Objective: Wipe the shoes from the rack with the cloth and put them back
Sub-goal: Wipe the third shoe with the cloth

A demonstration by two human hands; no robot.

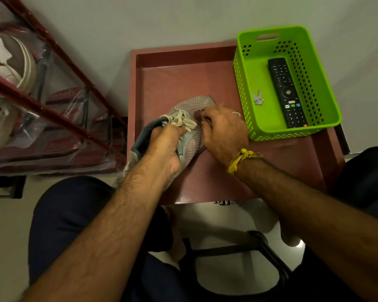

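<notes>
A grey mesh sneaker (194, 105) with cream laces lies on the reddish-brown table (172, 79), toe pointing away from me. My left hand (164, 147) grips it at the tongue and collar, covering the heel side. My right hand (223, 129) presses on the toe side of the upper with fingers curled; a small pinkish fold, apparently the cloth (198, 115), shows under the fingertips, mostly hidden. The red metal shoe rack (59, 118) stands at the left, with beige shoes (11, 68) on its shelves.
A green plastic basket (314, 127) sits on the table's right side, holding a black remote (288, 92) and keys (258, 98). My knees in dark trousers and a dark stool frame (264, 243) are below the table's near edge.
</notes>
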